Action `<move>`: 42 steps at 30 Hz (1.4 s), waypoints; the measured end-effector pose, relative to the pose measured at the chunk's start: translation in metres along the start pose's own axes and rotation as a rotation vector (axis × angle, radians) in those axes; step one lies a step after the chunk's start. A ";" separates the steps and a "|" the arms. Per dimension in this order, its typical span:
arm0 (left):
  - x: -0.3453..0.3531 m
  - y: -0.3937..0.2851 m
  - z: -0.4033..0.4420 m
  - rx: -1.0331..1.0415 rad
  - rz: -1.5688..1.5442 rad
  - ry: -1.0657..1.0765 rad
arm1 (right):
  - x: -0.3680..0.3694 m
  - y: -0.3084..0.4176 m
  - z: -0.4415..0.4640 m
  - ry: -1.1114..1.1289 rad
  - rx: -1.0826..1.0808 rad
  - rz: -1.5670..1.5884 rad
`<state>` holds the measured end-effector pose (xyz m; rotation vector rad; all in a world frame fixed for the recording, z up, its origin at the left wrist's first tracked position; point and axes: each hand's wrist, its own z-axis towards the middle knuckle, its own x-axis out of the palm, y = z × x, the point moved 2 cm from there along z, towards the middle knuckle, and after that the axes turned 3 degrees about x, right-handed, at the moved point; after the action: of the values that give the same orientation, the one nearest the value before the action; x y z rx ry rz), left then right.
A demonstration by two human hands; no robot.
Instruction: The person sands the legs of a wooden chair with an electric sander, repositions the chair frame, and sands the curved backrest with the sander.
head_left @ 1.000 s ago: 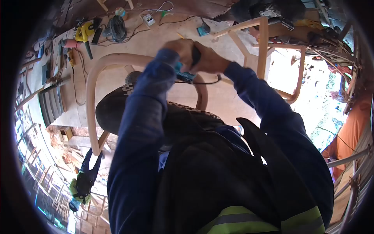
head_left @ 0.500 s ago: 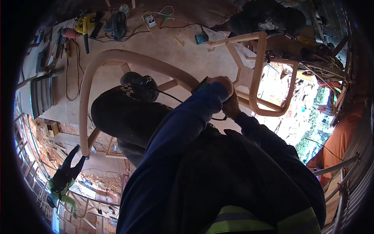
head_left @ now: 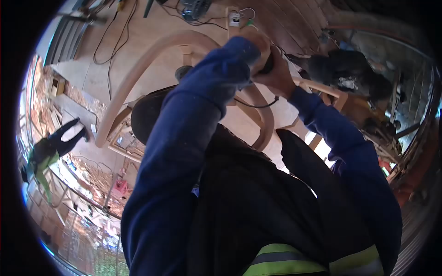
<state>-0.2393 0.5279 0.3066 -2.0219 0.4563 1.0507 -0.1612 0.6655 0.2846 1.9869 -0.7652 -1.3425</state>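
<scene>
A curved, smooth wooden frame (head_left: 126,80), like a chair's bent rail, arches around my bent leg (head_left: 147,117). Over its far right bend, my left hand (head_left: 256,42) is closed around a dark corded power sander (head_left: 266,66), mostly hidden by my fingers. My right hand (head_left: 278,77) grips the same tool from the right side, close against the left. A black cord (head_left: 255,106) loops below my hands. Whether the tool touches the wood is hidden.
A white socket box (head_left: 234,18) and a dark machine (head_left: 197,8) lie beyond the frame. Cords (head_left: 112,57) trail on the floor. Another wooden frame (head_left: 322,86) stands at right, near a dark heap (head_left: 350,69). A person (head_left: 46,154) bends over at lower left.
The view has turned and shifted. My hands have moved up in the picture with the sander, farther from my body. The right-hand wooden frame is now largely hidden behind my arm.
</scene>
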 end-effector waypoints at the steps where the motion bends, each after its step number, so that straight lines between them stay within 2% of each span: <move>1: -0.007 0.019 -0.005 -0.018 0.028 -0.053 | 0.005 0.009 0.018 0.004 -0.038 -0.021; 3: -0.023 0.054 -0.022 -0.053 0.054 -0.120 | 0.015 0.040 0.053 0.007 -0.114 -0.061; 6: -0.037 0.097 -0.051 -0.123 0.026 -0.149 | 0.036 0.059 0.116 0.032 -0.468 -0.064; 9: -0.045 0.134 -0.081 -0.198 -0.027 -0.138 | 0.046 0.138 0.160 0.290 -0.295 -0.178; 11: -0.049 0.153 -0.099 -0.256 -0.069 -0.122 | 0.071 0.153 0.193 0.397 -0.368 -0.089; 14: -0.046 0.176 -0.128 -0.359 -0.134 -0.096 | 0.104 0.192 0.205 0.600 -0.282 -0.098; 17: -0.048 0.183 -0.142 -0.431 -0.159 -0.062 | 0.117 0.209 0.207 0.749 -0.408 -0.160; 18: -0.049 0.182 -0.141 -0.445 -0.159 -0.045 | 0.121 0.205 0.202 0.699 -0.453 -0.097; 21: -0.054 0.175 -0.132 -0.462 -0.164 -0.002 | 0.100 0.187 0.195 0.581 -0.388 -0.051; 24: -0.065 0.157 -0.104 -0.440 -0.131 0.066 | 0.059 0.159 0.182 0.298 -0.325 -0.299; 27: -0.077 0.124 -0.063 -0.384 -0.076 0.162 | 0.029 0.114 0.167 0.338 -0.323 -0.092; 28: -0.079 0.111 -0.049 -0.366 -0.055 0.195 | 0.027 0.094 0.152 0.306 -0.059 -0.135; 30: -0.079 0.083 -0.022 -0.326 -0.020 0.264 | 0.007 0.070 0.121 0.285 0.051 -0.068; 33: -0.061 0.035 0.015 -0.263 0.026 0.320 | -0.013 0.021 0.069 0.270 0.133 0.131; 34: -0.047 0.020 0.025 -0.263 0.051 0.250 | -0.017 0.005 0.051 0.266 0.145 0.213; 35: -0.032 0.008 0.039 -0.199 0.062 0.334 | -0.022 -0.009 0.031 0.232 0.156 0.207; 37: -0.011 -0.031 0.047 -0.119 0.026 0.352 | -0.031 -0.035 -0.010 0.170 0.177 0.193; 40: 0.027 -0.090 0.056 -0.007 0.015 0.399 | -0.036 -0.076 -0.072 -0.007 -0.002 0.133; 42: 0.052 -0.123 0.052 0.042 -0.094 0.330 | -0.042 -0.087 -0.118 -0.033 0.147 0.107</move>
<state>-0.1589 0.6468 0.3067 -2.1640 0.5422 0.6457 -0.0529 0.7725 0.2783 2.0090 -0.9975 -1.2915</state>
